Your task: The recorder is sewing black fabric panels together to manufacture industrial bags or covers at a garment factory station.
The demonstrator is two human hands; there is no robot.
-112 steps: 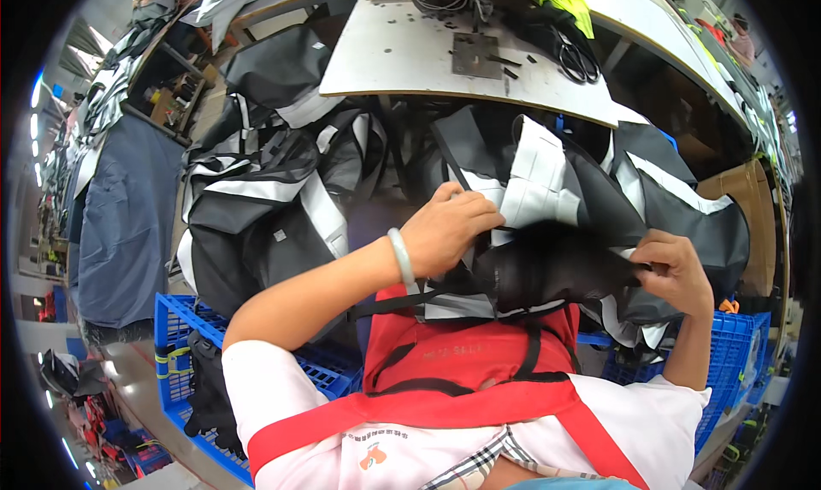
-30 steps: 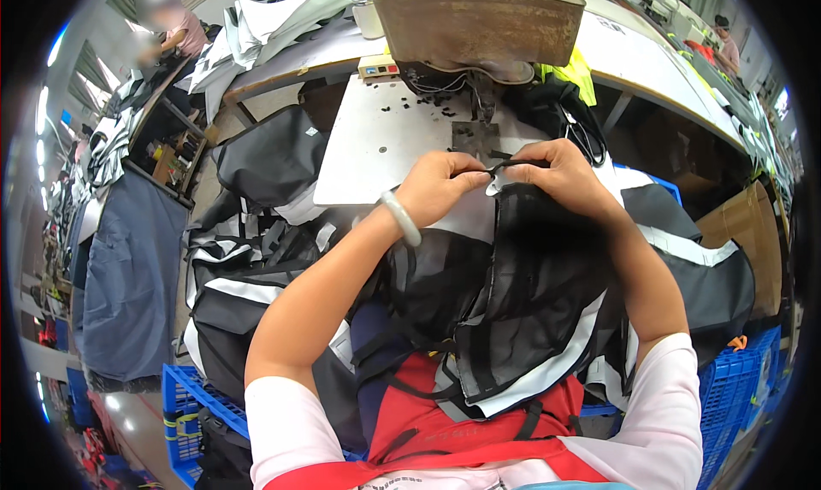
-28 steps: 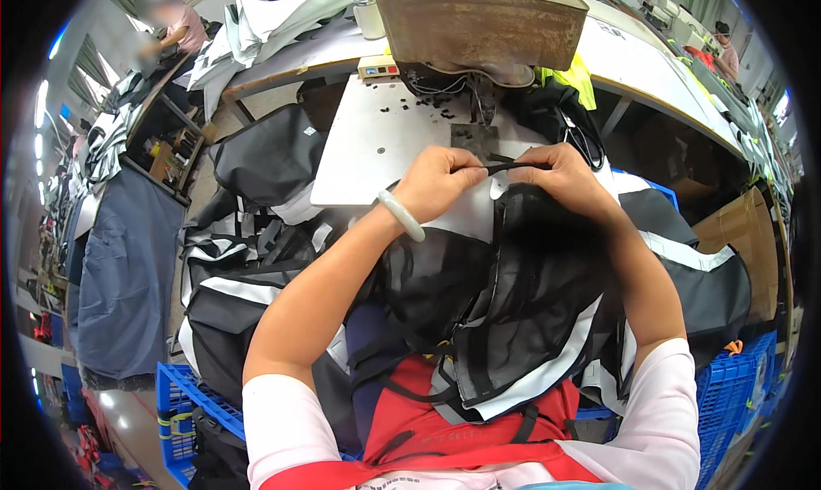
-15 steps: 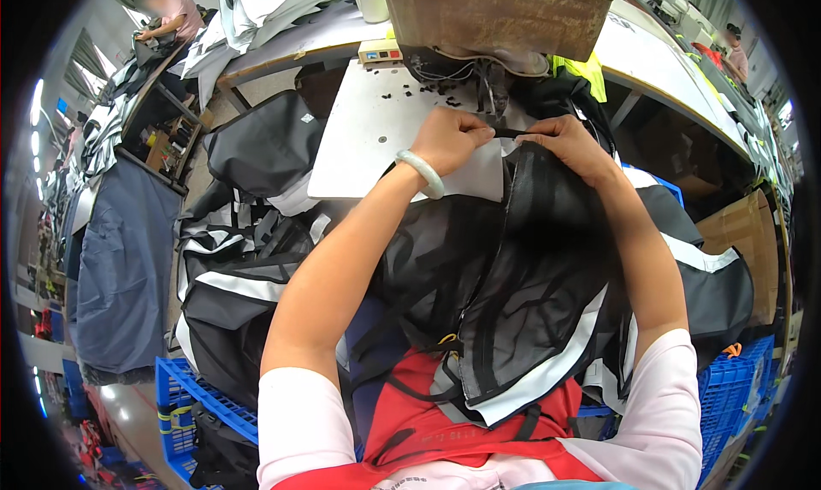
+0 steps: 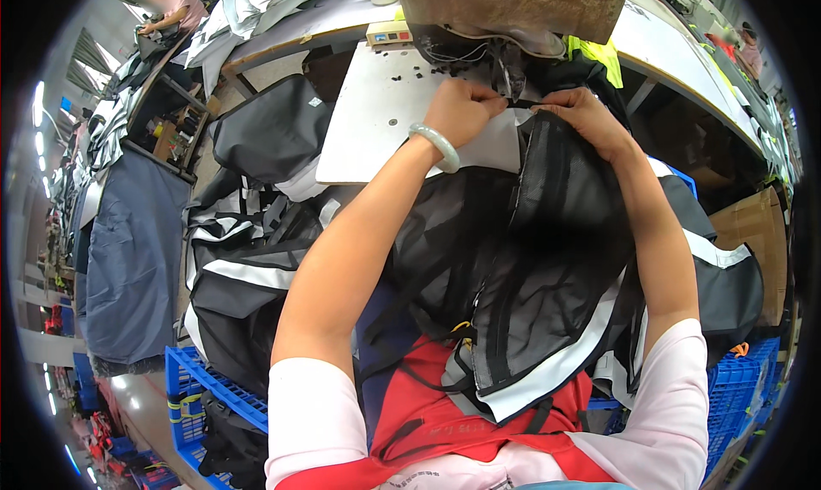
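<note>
My left hand, with a pale bangle on its wrist, pinches a short black fabric strip just in front of the sewing machine's needle area. On the other side, my right hand closes thumb and finger on the strip's right end, at the top edge of a black mesh piece. That piece hangs from the machine table over my lap, with a white band along its lower edge. Fingertips cover part of the strip.
The worn brown sewing machine stands directly ahead; dark scraps lie beside a small control box. Black-and-white fabric heaps at left over a blue crate. Another blue crate is at right. A person works far left.
Both hands have moved a little away from me, bringing the strip closer to the machine's needle area. The mesh piece has followed them, and the whole view has shifted slightly.
</note>
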